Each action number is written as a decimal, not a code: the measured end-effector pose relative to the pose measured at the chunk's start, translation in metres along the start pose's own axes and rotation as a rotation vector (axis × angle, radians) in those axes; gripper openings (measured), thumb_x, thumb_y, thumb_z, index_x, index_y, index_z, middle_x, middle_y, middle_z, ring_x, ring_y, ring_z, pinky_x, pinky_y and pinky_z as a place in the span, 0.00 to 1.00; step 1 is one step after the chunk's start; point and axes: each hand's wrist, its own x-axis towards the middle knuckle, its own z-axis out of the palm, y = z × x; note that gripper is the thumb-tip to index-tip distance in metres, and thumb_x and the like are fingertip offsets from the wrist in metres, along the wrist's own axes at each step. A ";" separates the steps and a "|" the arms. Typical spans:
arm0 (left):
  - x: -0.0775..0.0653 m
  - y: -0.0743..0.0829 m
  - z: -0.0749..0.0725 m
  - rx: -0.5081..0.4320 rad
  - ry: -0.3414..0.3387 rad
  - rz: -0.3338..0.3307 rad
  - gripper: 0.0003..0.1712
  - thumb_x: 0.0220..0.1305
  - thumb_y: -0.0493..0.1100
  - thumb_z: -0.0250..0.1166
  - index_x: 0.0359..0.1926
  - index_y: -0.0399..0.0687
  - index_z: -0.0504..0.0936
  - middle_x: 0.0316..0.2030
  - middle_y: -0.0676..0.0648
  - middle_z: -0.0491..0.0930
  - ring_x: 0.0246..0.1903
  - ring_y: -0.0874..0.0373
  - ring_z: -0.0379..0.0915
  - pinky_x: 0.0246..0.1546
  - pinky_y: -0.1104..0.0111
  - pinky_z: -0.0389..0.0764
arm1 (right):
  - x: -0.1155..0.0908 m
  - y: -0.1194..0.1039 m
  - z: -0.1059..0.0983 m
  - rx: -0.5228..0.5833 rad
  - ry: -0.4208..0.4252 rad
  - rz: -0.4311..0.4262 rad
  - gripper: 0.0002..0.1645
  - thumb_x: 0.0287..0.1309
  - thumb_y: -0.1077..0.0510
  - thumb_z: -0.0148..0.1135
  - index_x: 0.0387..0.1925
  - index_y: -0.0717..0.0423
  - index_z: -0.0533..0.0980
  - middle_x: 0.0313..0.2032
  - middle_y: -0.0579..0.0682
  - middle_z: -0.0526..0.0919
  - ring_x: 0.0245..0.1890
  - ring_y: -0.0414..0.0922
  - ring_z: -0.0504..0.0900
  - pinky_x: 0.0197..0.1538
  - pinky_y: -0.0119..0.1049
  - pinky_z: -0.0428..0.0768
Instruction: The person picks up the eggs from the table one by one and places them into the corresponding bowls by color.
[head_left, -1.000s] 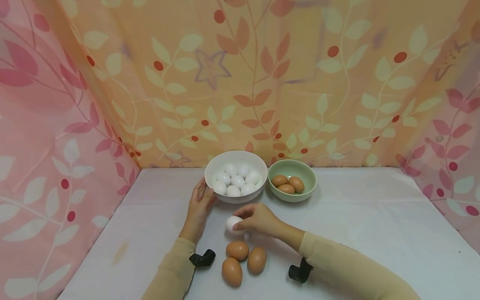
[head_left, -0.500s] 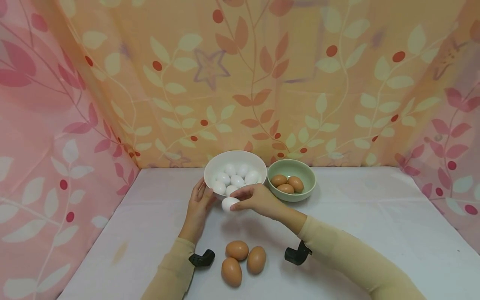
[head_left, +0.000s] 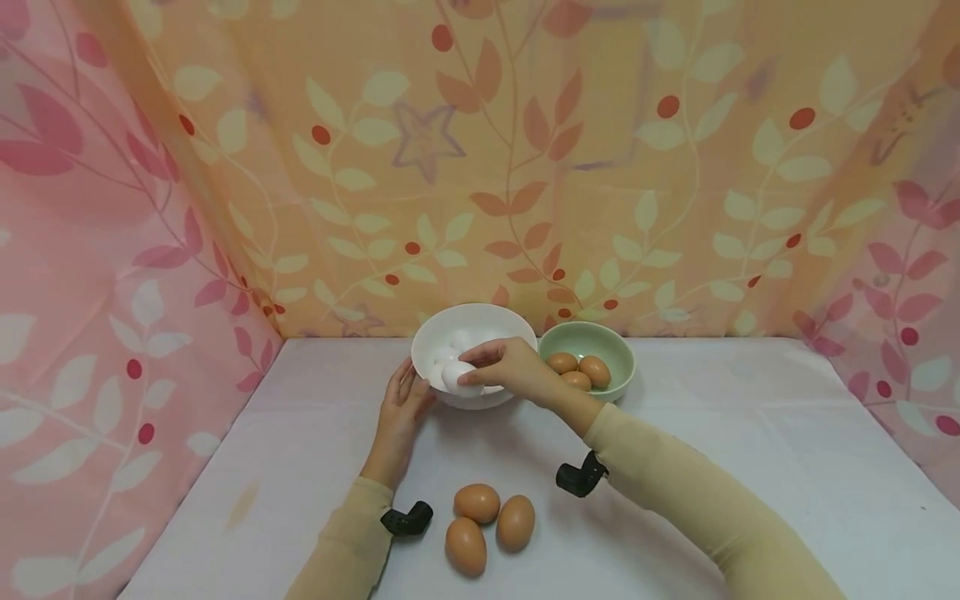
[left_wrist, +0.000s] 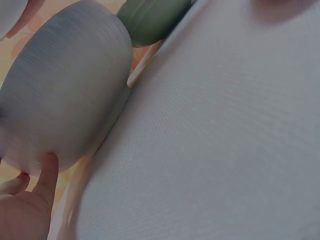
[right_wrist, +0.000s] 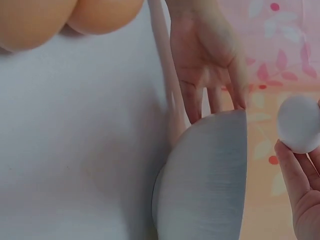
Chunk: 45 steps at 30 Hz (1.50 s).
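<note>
My right hand (head_left: 517, 372) pinches a white egg (head_left: 459, 378) between thumb and fingers, over the near rim of a white bowl (head_left: 476, 315). Inside that bowl lie several white eggs (head_left: 460, 339), partly hidden by the hand. My left hand (head_left: 399, 412) rests against the bowl's left outer side; in the right wrist view its fingers (right_wrist: 190, 102) are straight and touch the bowl near the rim. The right wrist view also has the held egg (right_wrist: 298, 124) apart from the bowl's edge.
A green bowl (head_left: 621, 354) with three brown eggs (head_left: 595, 371) stands right beside the white one. Three more brown eggs (head_left: 477, 503) lie grouped on the white tabletop (head_left: 300, 467) between the forearms. Patterned curtains (head_left: 360, 200) hang behind and at both sides.
My right hand has lifted the white egg from the table area in front and carried it forward and up over the white bowl's near rim. The left hand stays at the bowl.
</note>
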 end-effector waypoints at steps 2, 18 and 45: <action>0.000 0.000 0.001 -0.001 -0.002 -0.001 0.40 0.71 0.50 0.61 0.77 0.56 0.53 0.79 0.49 0.49 0.75 0.56 0.53 0.71 0.58 0.69 | 0.005 0.001 -0.001 0.011 0.010 0.012 0.23 0.50 0.53 0.77 0.49 0.54 0.85 0.45 0.49 0.89 0.43 0.38 0.84 0.50 0.31 0.84; 0.002 0.001 0.002 -0.004 0.000 0.005 0.38 0.73 0.47 0.59 0.77 0.56 0.53 0.79 0.48 0.49 0.75 0.55 0.53 0.71 0.57 0.69 | 0.028 0.003 -0.005 0.015 0.073 0.062 0.24 0.51 0.54 0.76 0.50 0.57 0.84 0.48 0.55 0.88 0.45 0.42 0.85 0.54 0.36 0.85; 0.001 0.000 0.000 -0.017 0.010 -0.012 0.37 0.73 0.45 0.59 0.77 0.57 0.53 0.79 0.49 0.48 0.75 0.57 0.52 0.68 0.63 0.72 | 0.068 0.029 0.001 -0.095 0.166 0.128 0.23 0.50 0.53 0.77 0.49 0.55 0.85 0.48 0.52 0.88 0.43 0.42 0.82 0.47 0.32 0.84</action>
